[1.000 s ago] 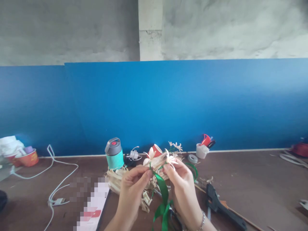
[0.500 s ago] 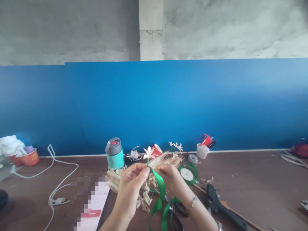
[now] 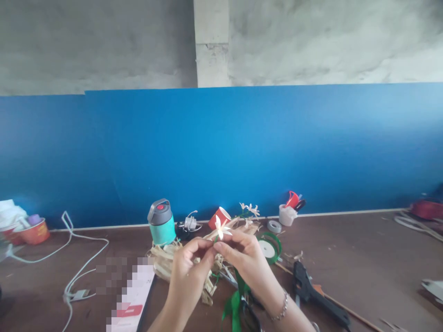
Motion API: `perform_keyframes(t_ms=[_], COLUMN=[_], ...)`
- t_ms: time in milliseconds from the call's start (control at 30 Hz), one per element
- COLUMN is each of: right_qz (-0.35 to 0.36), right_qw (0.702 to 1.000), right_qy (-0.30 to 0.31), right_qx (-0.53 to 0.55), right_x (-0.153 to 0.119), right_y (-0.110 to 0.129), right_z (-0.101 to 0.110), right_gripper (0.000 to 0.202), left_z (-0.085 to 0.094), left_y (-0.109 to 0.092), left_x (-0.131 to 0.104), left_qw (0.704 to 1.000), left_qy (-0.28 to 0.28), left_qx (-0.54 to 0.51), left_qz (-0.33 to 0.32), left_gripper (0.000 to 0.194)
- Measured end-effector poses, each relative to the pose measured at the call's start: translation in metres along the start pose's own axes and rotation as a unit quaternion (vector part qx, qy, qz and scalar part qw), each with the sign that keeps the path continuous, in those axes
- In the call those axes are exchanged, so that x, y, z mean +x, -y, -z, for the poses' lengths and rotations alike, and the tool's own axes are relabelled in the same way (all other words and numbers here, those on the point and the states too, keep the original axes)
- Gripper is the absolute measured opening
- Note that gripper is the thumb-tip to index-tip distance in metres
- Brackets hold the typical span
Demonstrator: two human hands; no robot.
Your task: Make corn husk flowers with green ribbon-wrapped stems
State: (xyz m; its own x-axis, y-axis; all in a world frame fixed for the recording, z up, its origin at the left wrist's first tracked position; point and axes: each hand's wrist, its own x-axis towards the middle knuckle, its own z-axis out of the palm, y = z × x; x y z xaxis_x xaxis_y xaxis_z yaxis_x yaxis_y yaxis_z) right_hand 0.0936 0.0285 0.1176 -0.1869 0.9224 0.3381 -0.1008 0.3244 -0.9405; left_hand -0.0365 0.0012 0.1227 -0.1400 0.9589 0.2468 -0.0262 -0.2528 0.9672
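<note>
A white artificial flower (image 3: 221, 229) on a thin green stem stands upright between my hands. My left hand (image 3: 192, 269) pinches its stem just below the petals. My right hand (image 3: 249, 260) is closed too, its thumb meeting the left fingertips at the stem. A green ribbon (image 3: 236, 306) hangs beneath the right hand, which appears to grip its upper part; the exact contact is hidden by the fingers. Behind the right wrist lies the ribbon spool (image 3: 268, 249). Dry, pale husk strips (image 3: 164, 258) are heaped behind and below the hands. Scissors (image 3: 249, 316) lie partly under the right forearm.
A black glue gun (image 3: 320, 297) and a thin stick (image 3: 349, 313) lie on the right. Towards the panel stand a teal flask (image 3: 162, 228), a red cup (image 3: 218, 218), more white flowers (image 3: 252, 210), a tape roll (image 3: 274, 226) and a white cup (image 3: 287, 215). A white cable (image 3: 78, 267) trails left.
My right hand has come in to the left, its thumb now at the stem beside the left fingertips. The ribbon strip that looped between the hands now hangs below the right hand.
</note>
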Motion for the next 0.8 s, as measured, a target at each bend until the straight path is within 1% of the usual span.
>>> perform_keyframes(t_ms=[100, 233, 333, 433, 533, 633, 800], right_qz=[0.017, 0.010, -0.018, -0.050, -0.056, -0.051, -0.041], right_qw=[1.000, 1.000, 0.997, 0.986, 0.977, 0.972, 0.979], right_qy=[0.005, 0.016, 0.041, 0.059, 0.078, 0.089, 0.046], right_qx=[-0.017, -0.007, 0.058, 0.146, 0.189, 0.211, 0.196], right_x=[0.001, 0.002, 0.001, -0.001, -0.002, -0.004, -0.007], right_y=[0.003, 0.006, 0.006, 0.008, 0.011, 0.015, 0.015], right_z=[0.005, 0.010, 0.010, 0.008, 0.005, 0.003, -0.001], right_gripper=[0.017, 0.014, 0.014, 0.014, 0.017, 0.019, 0.022], left_z=[0.001, 0.002, 0.003, 0.003, 0.004, 0.004, 0.004], left_y=[0.003, 0.003, 0.000, -0.003, -0.003, -0.003, -0.005], left_x=[0.001, 0.002, 0.001, 0.000, 0.000, 0.000, -0.001], left_qw=[0.998, 0.987, 0.981, 0.974, 0.963, 0.959, 0.976], left_qy=[0.003, 0.030, 0.046, 0.089, 0.121, 0.138, 0.132], left_qx=[-0.051, -0.134, -0.166, -0.177, -0.199, -0.201, -0.126], left_qz=[0.037, 0.079, 0.093, 0.111, 0.135, 0.145, 0.118], left_gripper=[0.018, 0.018, 0.018, 0.020, 0.024, 0.024, 0.027])
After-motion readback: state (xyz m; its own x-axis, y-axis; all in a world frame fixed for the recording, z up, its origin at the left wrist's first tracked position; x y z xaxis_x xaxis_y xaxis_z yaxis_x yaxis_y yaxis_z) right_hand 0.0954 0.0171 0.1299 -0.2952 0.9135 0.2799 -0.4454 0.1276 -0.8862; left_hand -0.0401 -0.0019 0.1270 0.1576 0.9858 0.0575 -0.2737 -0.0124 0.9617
